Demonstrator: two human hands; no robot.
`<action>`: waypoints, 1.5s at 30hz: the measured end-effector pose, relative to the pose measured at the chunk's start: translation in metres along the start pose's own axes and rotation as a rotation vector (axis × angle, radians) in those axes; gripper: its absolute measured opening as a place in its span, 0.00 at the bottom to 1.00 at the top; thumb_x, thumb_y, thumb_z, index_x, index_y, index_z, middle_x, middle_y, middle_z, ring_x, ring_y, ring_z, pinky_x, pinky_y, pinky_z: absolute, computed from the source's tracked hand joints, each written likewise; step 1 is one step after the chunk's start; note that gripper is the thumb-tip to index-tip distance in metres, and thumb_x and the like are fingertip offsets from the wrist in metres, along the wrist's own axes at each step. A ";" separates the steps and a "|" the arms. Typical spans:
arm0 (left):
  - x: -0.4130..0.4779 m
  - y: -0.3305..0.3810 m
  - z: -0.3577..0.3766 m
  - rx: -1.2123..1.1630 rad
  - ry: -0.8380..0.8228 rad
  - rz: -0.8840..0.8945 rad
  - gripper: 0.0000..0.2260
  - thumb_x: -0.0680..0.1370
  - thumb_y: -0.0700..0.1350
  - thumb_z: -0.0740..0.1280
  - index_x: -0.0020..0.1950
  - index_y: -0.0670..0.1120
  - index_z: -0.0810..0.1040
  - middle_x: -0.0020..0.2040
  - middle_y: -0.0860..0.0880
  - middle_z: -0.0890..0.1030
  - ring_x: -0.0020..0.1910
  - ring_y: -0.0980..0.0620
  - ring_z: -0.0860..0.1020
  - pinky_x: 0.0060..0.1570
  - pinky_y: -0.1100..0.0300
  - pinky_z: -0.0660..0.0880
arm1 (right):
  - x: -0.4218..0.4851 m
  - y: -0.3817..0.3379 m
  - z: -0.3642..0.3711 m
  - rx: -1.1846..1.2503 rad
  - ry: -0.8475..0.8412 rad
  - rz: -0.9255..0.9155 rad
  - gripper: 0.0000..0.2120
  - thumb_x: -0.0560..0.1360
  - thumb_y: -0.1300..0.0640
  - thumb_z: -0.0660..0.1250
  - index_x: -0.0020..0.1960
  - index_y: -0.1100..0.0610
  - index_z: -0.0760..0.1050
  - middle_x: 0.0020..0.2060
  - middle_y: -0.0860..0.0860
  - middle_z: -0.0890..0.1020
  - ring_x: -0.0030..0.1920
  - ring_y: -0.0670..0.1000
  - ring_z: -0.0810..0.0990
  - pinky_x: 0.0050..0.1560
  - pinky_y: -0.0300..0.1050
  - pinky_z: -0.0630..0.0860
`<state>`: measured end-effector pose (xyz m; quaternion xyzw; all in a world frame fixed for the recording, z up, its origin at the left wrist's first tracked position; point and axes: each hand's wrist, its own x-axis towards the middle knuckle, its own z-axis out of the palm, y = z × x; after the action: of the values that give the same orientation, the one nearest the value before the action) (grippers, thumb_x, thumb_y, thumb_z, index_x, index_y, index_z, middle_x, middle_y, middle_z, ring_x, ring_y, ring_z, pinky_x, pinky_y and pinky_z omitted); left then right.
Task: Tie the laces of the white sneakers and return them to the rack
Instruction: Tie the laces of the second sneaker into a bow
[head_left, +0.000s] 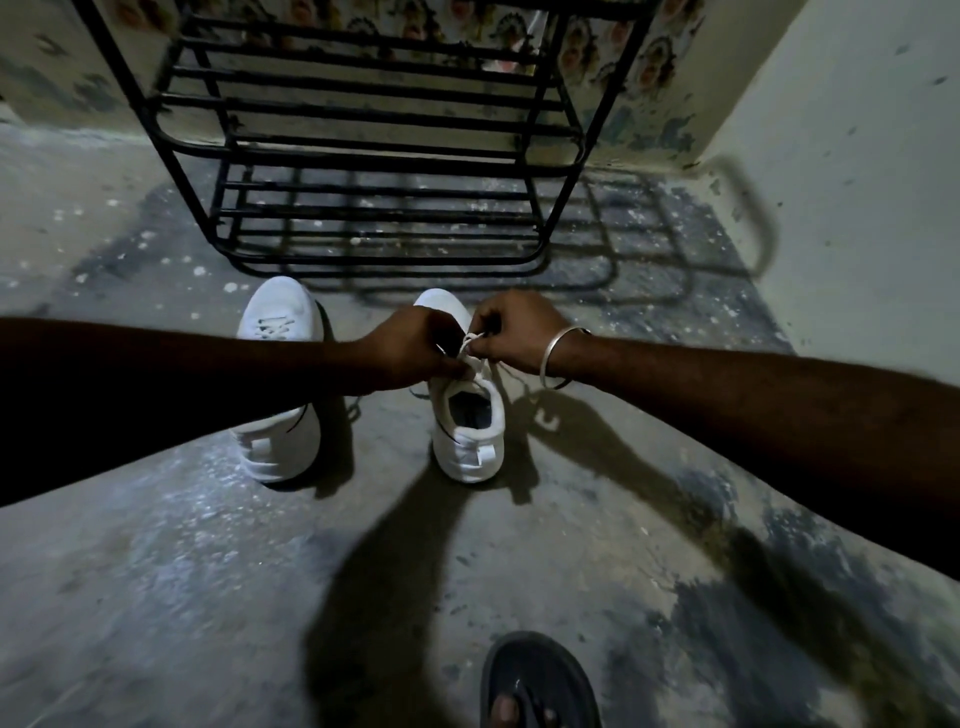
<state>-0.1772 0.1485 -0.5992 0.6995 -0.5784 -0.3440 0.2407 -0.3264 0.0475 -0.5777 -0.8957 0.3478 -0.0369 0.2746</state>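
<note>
My left hand (415, 348) and right hand (511, 332) pinch the soft, limp lace (470, 345) over the right sneaker (467, 415), best gripped near the knot.

Bare forearms, no sleeves; silver bangle (563, 358) on right wrist; dark sandal (540, 686), possibly rubber.

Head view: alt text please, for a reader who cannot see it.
Both hands, left hand and right hand, pinch the laces of the right-side white sneaker on the floor. The other sneaker sits beside it; a black rack stands behind.
</note>
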 end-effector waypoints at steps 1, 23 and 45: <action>0.000 0.000 0.001 -0.047 -0.004 -0.033 0.11 0.70 0.47 0.79 0.49 0.43 0.85 0.43 0.47 0.85 0.36 0.56 0.80 0.39 0.61 0.76 | 0.000 0.000 0.000 0.011 -0.004 0.005 0.08 0.67 0.55 0.76 0.43 0.58 0.84 0.35 0.50 0.84 0.37 0.50 0.84 0.42 0.43 0.79; -0.014 0.006 -0.030 -0.434 -0.021 -0.146 0.06 0.80 0.35 0.66 0.50 0.36 0.83 0.39 0.40 0.84 0.38 0.47 0.83 0.43 0.54 0.79 | 0.004 0.007 -0.012 0.200 -0.218 0.022 0.10 0.76 0.56 0.66 0.45 0.61 0.83 0.36 0.54 0.86 0.35 0.50 0.84 0.32 0.41 0.76; -0.023 -0.035 -0.039 0.370 -0.219 -0.148 0.08 0.77 0.47 0.72 0.38 0.53 0.81 0.30 0.56 0.81 0.32 0.56 0.79 0.31 0.73 0.70 | 0.004 0.036 0.000 0.013 -0.454 0.326 0.08 0.78 0.62 0.66 0.50 0.65 0.80 0.34 0.58 0.83 0.22 0.50 0.79 0.23 0.38 0.75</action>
<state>-0.1274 0.1763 -0.5947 0.7308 -0.6012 -0.3228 0.0183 -0.3450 0.0233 -0.5964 -0.8116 0.4166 0.2071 0.3534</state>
